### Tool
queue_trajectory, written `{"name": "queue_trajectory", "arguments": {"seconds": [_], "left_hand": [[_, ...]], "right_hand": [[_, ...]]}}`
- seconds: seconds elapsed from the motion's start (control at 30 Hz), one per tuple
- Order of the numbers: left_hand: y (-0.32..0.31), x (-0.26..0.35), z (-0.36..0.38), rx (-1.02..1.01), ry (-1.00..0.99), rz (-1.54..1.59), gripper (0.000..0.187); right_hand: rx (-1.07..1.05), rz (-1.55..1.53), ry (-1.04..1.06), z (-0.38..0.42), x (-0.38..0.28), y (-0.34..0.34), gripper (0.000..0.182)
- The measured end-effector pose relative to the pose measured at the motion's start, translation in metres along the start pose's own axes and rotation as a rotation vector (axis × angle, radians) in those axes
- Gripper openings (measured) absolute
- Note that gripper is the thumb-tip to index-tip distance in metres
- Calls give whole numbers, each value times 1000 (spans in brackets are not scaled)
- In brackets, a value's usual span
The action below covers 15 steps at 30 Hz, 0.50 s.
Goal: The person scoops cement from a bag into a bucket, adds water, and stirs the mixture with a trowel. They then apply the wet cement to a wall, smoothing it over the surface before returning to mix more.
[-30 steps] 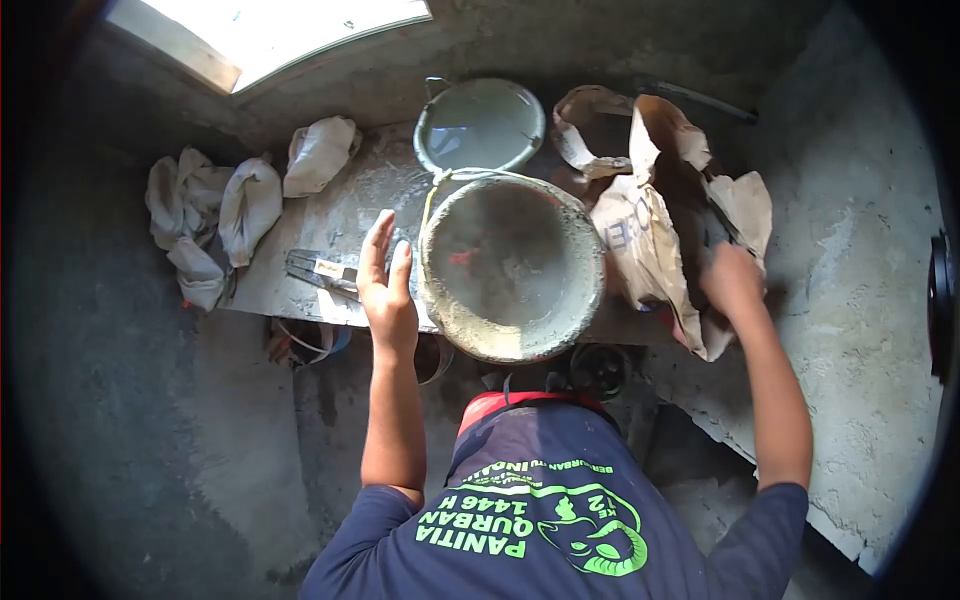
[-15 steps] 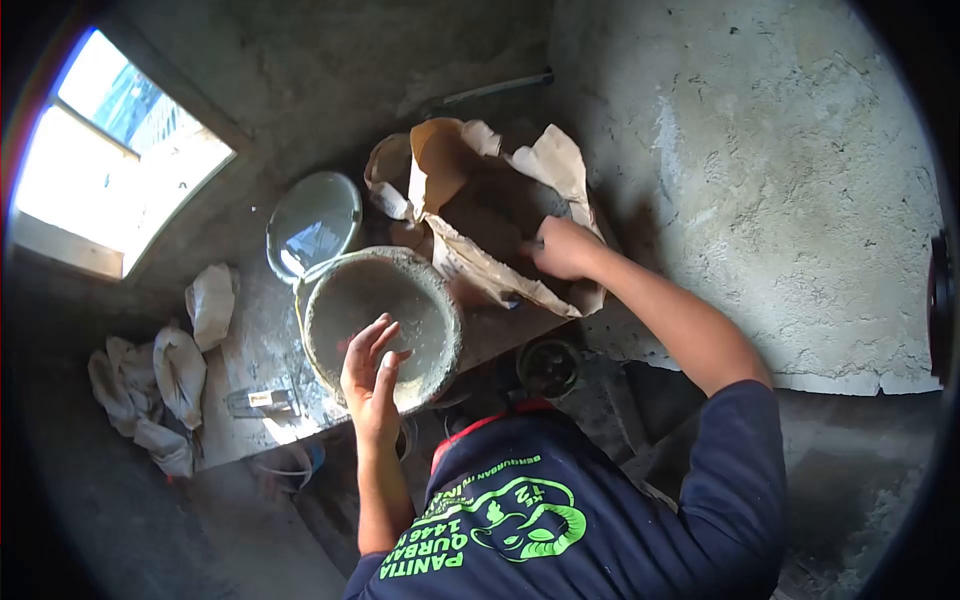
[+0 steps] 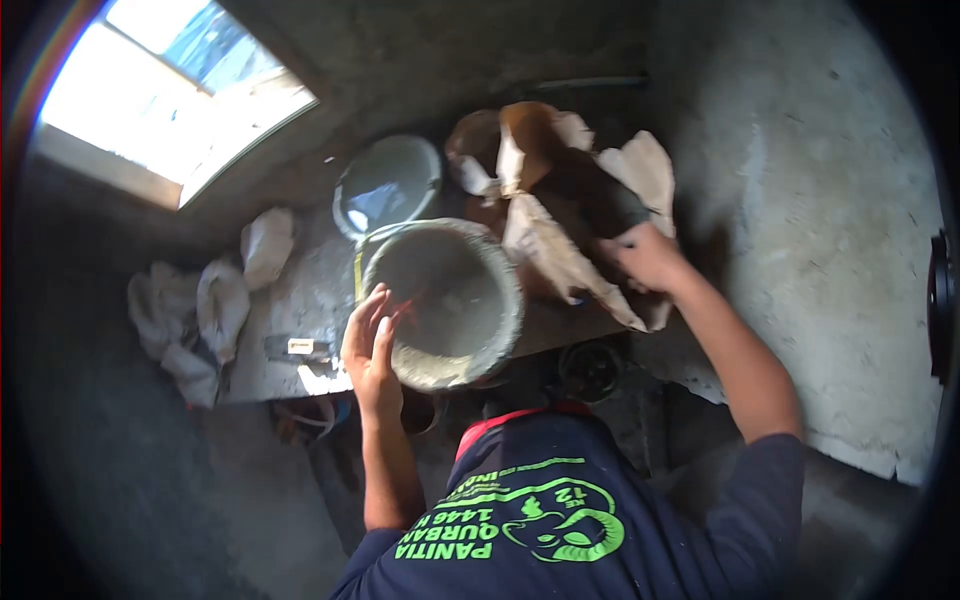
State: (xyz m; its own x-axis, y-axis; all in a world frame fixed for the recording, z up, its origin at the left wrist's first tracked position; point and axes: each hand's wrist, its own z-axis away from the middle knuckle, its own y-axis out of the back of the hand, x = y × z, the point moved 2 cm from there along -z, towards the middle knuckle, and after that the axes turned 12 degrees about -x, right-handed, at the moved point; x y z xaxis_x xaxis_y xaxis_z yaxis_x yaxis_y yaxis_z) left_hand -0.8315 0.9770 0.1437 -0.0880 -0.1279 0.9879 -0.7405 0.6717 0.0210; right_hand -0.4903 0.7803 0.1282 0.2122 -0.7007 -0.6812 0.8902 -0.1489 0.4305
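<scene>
My left hand is at the left rim of a round bucket coated in grey residue. Its fingers are apart, the fingertips overlap the rim, and nothing is in it. Inside the bucket is a smooth grey surface. To the right stands a torn brown paper bag, its top ripped wide with ragged flaps. My right hand reaches into the bag's mouth near its front right side, fingers curled. The fingertips are in shadow, and I cannot tell what they hold.
Behind the bucket sits a round container with a shiny surface. Pale crumpled sacks lie at the table's left end, near a small dark tool. A dark round container is below the table edge. A rough wall borders the right side.
The view has shifted, so the bucket and bag appear further right. My left hand has gone from over the bucket to its left rim. My right hand is slightly nearer the bag's front edge.
</scene>
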Motion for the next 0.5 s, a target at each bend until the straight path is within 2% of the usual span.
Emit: {"name": "queue_trajectory", "arguments": {"seconds": [0.07, 0.17, 0.27, 0.33, 0.5], "left_hand": [[27, 11, -2, 146, -51, -7, 34], [59, 19, 2, 295, -95, -9, 33], [74, 9, 9, 285, -87, 17, 33], [74, 4, 12, 260, -55, 31, 34], [79, -11, 20, 214, -12, 108, 33]], "right_hand": [[18, 13, 5, 13, -6, 6, 31], [39, -119, 27, 30, -13, 11, 31], [66, -123, -33, 43, -19, 18, 36], [58, -151, 53, 46, -12, 18, 34], [110, -164, 45, 62, -8, 18, 35]]}}
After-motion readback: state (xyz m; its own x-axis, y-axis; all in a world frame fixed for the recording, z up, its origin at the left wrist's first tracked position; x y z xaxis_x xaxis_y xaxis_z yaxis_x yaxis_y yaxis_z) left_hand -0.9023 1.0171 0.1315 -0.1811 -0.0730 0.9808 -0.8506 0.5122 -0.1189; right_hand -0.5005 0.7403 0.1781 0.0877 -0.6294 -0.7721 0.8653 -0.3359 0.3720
